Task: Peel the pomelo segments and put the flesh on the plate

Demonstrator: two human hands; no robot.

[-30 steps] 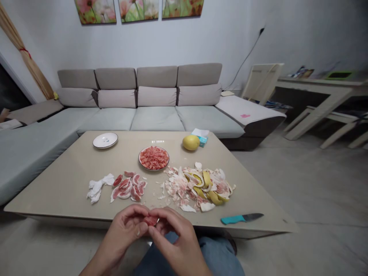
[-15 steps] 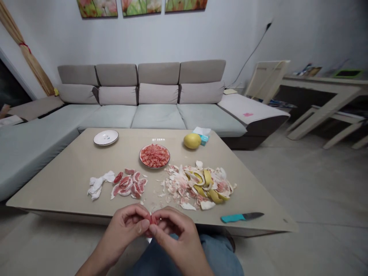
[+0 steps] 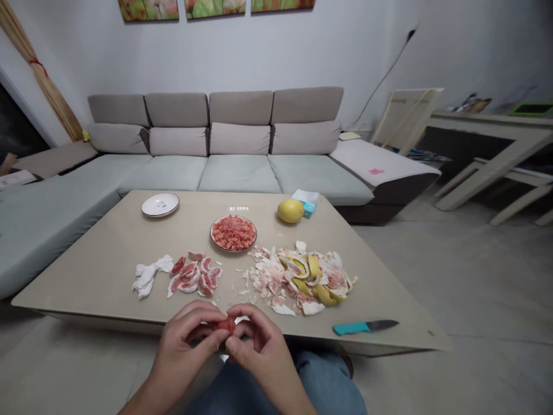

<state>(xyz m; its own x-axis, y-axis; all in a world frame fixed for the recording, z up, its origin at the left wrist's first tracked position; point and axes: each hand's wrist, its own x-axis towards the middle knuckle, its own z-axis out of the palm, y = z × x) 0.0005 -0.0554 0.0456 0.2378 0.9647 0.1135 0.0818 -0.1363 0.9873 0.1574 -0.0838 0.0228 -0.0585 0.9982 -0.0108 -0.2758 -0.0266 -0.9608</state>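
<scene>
Recording from my remote station, I log both bare hands at the lower middle of the frame, held just over the near edge of a beige rectangular coffee table [image 3: 108,253]. A small pink pomelo segment [image 3: 227,325] sits between them, partly hidden by the fingers. The fingers of the left hand [image 3: 185,346] are curled closed around one side of it, and the fingertips of the right hand [image 3: 263,351] are pinched in on the other side, so I find both hands closed on that piece with no wide opening between them. Directly beyond the hands, left of centre, lies a group of peeled pomelo segments with membrane [image 3: 194,274], and just left of those sits crumpled white membrane [image 3: 147,276]. To the right is a large heap of yellow pomelo peel and pale pith [image 3: 298,282]. Toward the far edge, at centre, a round plate of separated pink pulp [image 3: 211,233] stands between a white plate [image 3: 160,204] at upper left and a whole yellow pomelo [image 3: 290,211] at upper right, which is just beside a small teal-and-white packet [image 3: 306,203]. A paring knife with a teal handle [image 3: 365,327] lies at the lower right of the table, near its edge, apart from the peel. A grey sectional sofa [image 3: 237,173] runs behind the table, and a denim-clad leg [image 3: 328,386] shows under the right hand.
</scene>
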